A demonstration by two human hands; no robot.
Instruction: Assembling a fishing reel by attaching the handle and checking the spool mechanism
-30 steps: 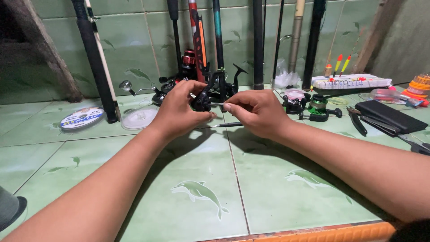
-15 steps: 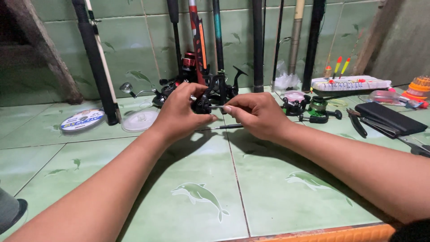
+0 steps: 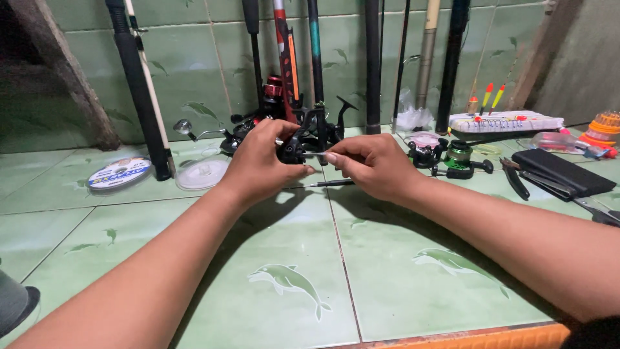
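Note:
My left hand [image 3: 258, 161] grips a small black fishing reel [image 3: 292, 150] above the green tiled floor. My right hand [image 3: 371, 165] pinches a thin metal tool [image 3: 314, 154] whose tip meets the reel's side. A second slim dark tool [image 3: 329, 184] lies on the tile just below my hands. The reel is largely hidden by my left fingers.
Several fishing rods [image 3: 371, 64] lean on the green tiled wall behind. More reels [image 3: 452, 158] sit to the right, with a black case [image 3: 562, 171], pliers [image 3: 516, 178] and a tackle box [image 3: 504, 121]. Line spools [image 3: 119, 174] lie at left. An orange edge [image 3: 465, 339] bounds the near floor.
Both hands have stayed together on the reel, shifting only slightly. The view has dipped a little.

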